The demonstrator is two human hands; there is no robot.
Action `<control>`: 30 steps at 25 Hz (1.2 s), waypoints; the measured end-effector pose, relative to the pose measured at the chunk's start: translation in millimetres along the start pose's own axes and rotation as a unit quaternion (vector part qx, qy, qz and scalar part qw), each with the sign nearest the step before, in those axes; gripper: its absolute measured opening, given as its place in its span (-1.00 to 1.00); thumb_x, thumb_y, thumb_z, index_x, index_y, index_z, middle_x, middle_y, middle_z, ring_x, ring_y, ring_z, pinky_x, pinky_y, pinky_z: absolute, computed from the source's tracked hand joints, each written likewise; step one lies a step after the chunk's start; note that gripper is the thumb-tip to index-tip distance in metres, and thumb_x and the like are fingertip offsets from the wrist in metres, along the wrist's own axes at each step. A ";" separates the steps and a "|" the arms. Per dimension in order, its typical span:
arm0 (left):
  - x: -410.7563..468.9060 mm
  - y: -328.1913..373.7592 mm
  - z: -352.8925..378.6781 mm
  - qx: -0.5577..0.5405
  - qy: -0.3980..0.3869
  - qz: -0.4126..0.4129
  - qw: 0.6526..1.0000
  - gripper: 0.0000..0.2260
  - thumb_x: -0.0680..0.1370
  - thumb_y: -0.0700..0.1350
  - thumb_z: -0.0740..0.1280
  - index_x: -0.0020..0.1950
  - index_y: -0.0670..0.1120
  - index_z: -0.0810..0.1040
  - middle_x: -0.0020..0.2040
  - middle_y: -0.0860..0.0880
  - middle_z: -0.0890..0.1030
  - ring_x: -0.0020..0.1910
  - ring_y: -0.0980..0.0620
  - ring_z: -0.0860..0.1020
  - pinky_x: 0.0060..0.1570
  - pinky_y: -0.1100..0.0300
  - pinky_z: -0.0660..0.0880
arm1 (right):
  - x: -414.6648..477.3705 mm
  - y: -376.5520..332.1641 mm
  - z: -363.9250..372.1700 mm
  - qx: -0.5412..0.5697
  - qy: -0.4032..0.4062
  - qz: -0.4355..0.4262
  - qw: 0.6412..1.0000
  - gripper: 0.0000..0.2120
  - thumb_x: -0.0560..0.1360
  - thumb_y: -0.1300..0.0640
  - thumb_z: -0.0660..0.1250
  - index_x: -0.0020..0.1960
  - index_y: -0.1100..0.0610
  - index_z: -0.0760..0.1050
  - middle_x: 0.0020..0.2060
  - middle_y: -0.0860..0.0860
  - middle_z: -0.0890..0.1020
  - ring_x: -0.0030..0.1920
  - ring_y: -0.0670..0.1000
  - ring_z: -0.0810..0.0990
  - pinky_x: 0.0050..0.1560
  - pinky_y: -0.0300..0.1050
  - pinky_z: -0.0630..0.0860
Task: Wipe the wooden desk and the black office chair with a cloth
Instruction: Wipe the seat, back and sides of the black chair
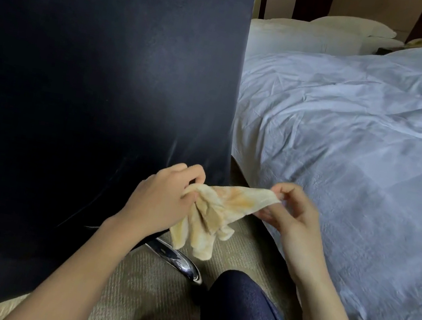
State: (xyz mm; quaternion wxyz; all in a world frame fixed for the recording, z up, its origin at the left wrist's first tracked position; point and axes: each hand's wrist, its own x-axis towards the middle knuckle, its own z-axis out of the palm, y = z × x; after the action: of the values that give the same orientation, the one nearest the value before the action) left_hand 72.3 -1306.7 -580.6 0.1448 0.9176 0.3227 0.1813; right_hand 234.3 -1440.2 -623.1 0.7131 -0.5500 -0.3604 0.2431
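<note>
Above my knee (242,316), left fingers (191,174) clamp the bunched cloth (236,200), right fingers (287,191) pinch its corner; judged soft, light, best held bunched.

Left hand (162,199) and right hand (293,218) stretch a stained cloth (224,206) beside the black chair back (101,71)

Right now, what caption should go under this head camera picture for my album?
A left hand and right hand hold a stained cloth by the black office chair, beside a bed.
</note>
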 end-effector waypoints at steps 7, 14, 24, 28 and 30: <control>-5.1 4.8 25.0 -0.508 0.008 -0.170 0.845 -0.89 0.60 -0.26 0.22 -0.01 -0.05 0.43 0.01 -0.12 0.56 -0.11 -0.11 0.64 -0.12 0.00 0.62 | -27.0 23.6 35.4 -0.003 -0.058 -0.041 0.997 -0.71 0.33 0.13 0.44 0.03 -0.04 0.52 0.04 -0.02 0.60 0.10 -0.04 0.56 0.09 -0.18 0.48; -16.7 -4.3 34.9 -0.701 -0.075 -0.147 0.694 -0.95 0.56 -0.24 0.19 -0.01 -0.13 0.41 0.00 -0.13 0.56 -0.04 -0.15 0.54 -0.03 -0.05 0.48 | -17.9 49.1 43.0 -0.007 -0.049 0.003 0.999 -0.51 0.20 0.07 0.55 0.04 0.02 0.40 0.07 -0.13 0.54 0.04 -0.12 0.55 -0.06 -0.25 0.52; -27.7 -35.2 -11.4 -0.076 0.250 0.027 0.965 -0.74 0.54 -0.18 0.23 0.21 0.01 0.51 0.16 0.11 0.53 0.19 0.11 0.49 0.21 0.16 0.42 | 60.3 26.2 90.3 -0.023 0.273 -0.107 0.956 -0.53 0.31 0.31 0.50 0.08 0.05 0.35 -0.06 -0.13 0.52 -0.08 -0.28 0.53 -0.10 -0.41 0.41; -33.9 -46.1 -23.4 0.169 0.323 0.023 0.931 -0.64 0.49 -0.17 0.24 0.29 -0.09 0.51 0.39 -0.11 0.41 0.46 -0.22 0.19 0.46 -0.11 -0.04 | 84.8 27.9 142.2 -0.020 0.248 -0.148 0.957 -0.71 0.33 0.07 0.44 0.01 -0.06 0.44 -0.01 -0.10 0.55 0.08 0.07 0.53 0.11 -0.10 0.46; -36.1 -51.2 -17.5 0.231 0.298 0.001 0.926 -0.53 0.48 -0.14 0.23 0.40 -0.03 0.40 0.50 -0.14 0.24 0.50 -0.28 0.05 0.44 -0.23 -0.12 | 70.9 42.3 166.6 -0.044 0.223 -0.181 0.957 -0.77 0.35 0.05 0.39 -0.03 -0.10 0.44 0.01 -0.09 0.51 0.13 0.07 0.48 0.18 -0.24 0.36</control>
State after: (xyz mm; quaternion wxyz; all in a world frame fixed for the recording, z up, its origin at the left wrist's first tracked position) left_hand 11.0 -1289.0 -593.2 -0.1743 0.8298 0.3831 0.3664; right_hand 150.3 -1274.2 -623.7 0.7826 -0.5465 -0.2961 -0.0349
